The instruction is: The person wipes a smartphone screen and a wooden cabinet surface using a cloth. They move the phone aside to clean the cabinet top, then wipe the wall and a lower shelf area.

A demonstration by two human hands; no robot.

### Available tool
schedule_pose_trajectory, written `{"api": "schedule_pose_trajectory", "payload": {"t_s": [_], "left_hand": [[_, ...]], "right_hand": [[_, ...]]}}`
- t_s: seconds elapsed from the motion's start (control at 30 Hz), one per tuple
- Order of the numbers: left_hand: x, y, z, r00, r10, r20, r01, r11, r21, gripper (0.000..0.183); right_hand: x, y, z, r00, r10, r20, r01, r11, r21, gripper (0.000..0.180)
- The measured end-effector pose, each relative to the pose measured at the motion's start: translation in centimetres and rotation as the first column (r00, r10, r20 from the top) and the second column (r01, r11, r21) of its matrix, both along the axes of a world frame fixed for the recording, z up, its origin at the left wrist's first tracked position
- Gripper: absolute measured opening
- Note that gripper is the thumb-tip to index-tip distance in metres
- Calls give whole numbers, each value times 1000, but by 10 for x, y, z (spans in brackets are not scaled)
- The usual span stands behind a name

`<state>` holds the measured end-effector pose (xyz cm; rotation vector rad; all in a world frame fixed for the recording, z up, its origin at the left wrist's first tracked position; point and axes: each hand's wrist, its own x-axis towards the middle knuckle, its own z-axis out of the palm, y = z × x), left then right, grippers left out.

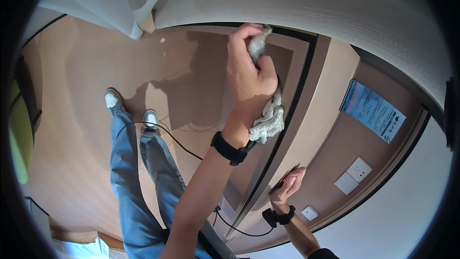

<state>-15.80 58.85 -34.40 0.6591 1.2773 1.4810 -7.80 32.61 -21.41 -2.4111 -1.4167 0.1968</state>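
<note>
A greyish-white cloth is bunched in my left hand, part of it showing at the fingers and part hanging beside the wrist. This hand is over a brown furniture panel with a black edge strip. Lower right, my right hand rests against the pale wooden ledge, fingers extended and nothing visible in them; its palm side is partly hidden. Both wrists wear black bands.
A black cable runs past my legs; another hangs below the ledge. The brown wall panel bears a blue printed sheet, a wall socket and a smaller outlet. White fabric hangs upper left. A green object is at far left.
</note>
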Motion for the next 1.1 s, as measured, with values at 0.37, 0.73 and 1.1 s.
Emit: {"api": "schedule_pose_trajectory", "payload": {"t_s": [0.37, 0.73, 1.1], "left_hand": [[-6, -4, -49, 995, -19, -101, 45, 965, 260, 58], [-11, -1, -186, 963, 25, -269, 51, 961, 272, 56], [-4, -5, -368, 938, 12, -346, -25, 999, -35, 46]], "right_hand": [[6, -13, 2, 997, -64, 35, 64, 998, 10, 48], [26, -60, 28, 975, 6, 224, 13, 996, -83, 45], [32, -41, 33, 958, 14, 286, 42, 981, -188, 42]]}}
